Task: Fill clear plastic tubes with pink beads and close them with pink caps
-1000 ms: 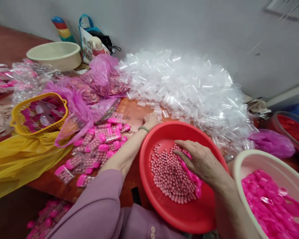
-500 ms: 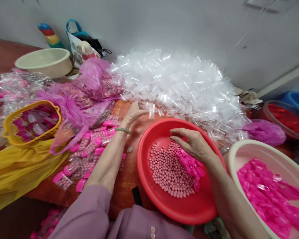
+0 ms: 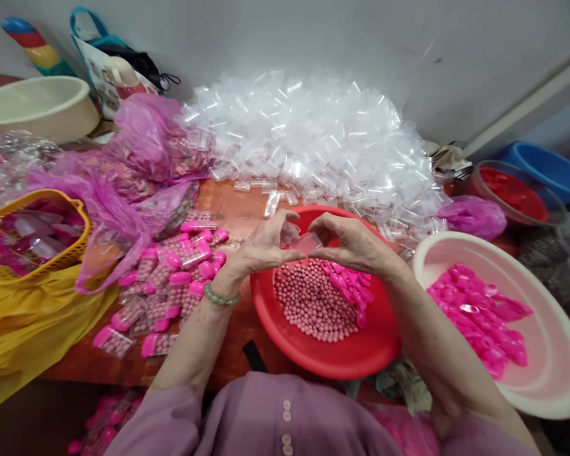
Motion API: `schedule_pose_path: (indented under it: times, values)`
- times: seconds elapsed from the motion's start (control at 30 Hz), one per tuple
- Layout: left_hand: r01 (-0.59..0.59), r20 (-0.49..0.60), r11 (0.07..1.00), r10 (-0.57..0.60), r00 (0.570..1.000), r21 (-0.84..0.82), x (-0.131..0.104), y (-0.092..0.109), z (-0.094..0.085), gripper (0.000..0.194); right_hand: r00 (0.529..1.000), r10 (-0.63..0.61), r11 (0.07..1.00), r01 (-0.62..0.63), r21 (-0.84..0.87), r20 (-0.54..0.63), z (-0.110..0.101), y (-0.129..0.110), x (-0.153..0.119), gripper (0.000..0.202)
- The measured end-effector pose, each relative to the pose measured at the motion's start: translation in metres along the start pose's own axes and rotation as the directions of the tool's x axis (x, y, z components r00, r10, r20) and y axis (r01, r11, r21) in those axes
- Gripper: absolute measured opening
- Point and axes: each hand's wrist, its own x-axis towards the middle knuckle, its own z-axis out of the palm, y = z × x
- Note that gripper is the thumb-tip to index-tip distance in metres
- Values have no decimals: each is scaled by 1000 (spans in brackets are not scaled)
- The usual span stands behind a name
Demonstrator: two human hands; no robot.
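Over the far part of a red basin [image 3: 323,364], my two hands meet around small clear plastic bottles. My left hand [image 3: 268,244], with a green bead bracelet on its wrist, is closed on a clear bottle [image 3: 289,234]. My right hand [image 3: 351,240] pinches the end of another clear bottle [image 3: 308,244] lying between both hands; whether the left fingers grip it too is unclear. Beneath them in the basin lie round pink beads [image 3: 313,304] and a small heap of bright pink caps [image 3: 349,285].
Empty clear bottles [image 3: 304,139] are heaped against the wall. Bead-filled bottles with pink caps [image 3: 190,253] lie left of the basin. A white basin [image 3: 546,354] of pink caps stands right. A yellow basket [image 3: 76,247], pink plastic bags [image 3: 147,133] and a yellow bag [image 3: 38,323] are left.
My left hand has come back from the edge of the bottle heap to the basin, now holding a bottle. My right hand has moved left to meet it. The view has shifted.
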Motion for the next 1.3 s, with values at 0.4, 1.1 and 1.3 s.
schedule_pose_path:
  times: [0.4,1.1,1.3]
  values:
    - [110,182,934,-50,982,-340,-13,3,18,37,998,-54,987,57,-152,25,24,5,-34,15]
    - [-20,52,976,32,998,-215,-12,0,22,15,945,213,675,-325,663,247,29,18,-46,47]
    - [8,-25,969,-15,1000,-247,-10,-10,28,23,956,235,864,-289,413,177,20,37,-31,51]
